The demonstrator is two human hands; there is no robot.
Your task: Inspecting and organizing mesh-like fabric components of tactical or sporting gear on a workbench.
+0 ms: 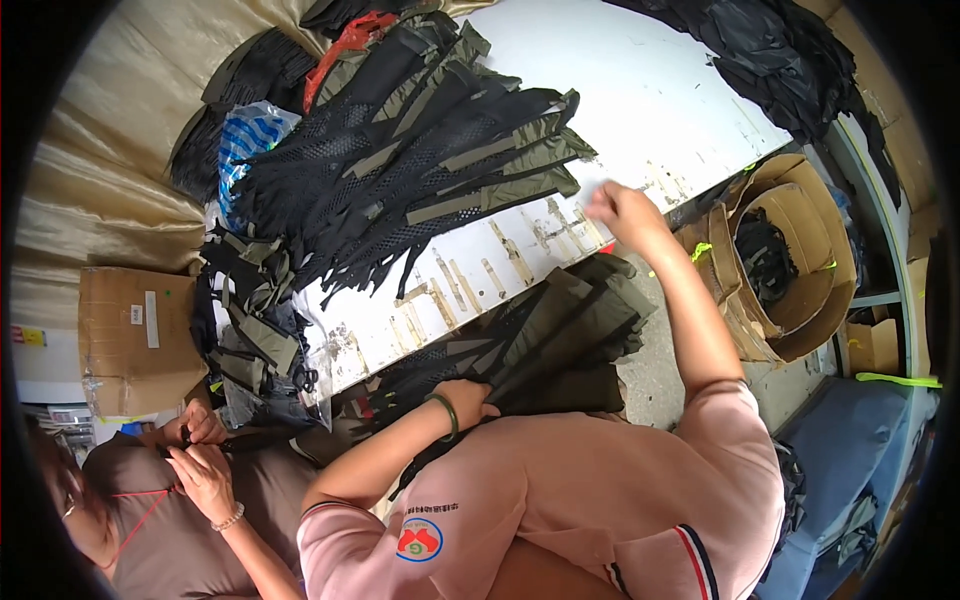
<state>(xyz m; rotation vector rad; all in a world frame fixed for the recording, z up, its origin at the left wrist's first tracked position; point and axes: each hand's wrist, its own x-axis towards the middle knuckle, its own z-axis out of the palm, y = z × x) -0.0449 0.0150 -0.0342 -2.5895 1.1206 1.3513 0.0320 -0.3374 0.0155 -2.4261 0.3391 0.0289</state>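
My left hand [465,405], with a green bangle at the wrist, is closed on a dark fabric piece, part of a stack of black mesh and olive fabric pieces [560,330] lying at my lap below the table edge. My fingers are partly hidden against the dark cloth. My right hand [625,215] is held over the front edge of the white table [560,60]; its fingers are loosely bent, the tips are blurred, and no item shows in them. Just left of it lies a fanned pile of black mesh and olive strips [430,150].
A co-worker's hands [205,480] work on a black strip at the left. A brown carton [135,340] stands behind them, beside bagged olive pieces [265,345]. An open carton [800,310] holding dark pieces stands at my right. Black material [780,60] covers the far right corner.
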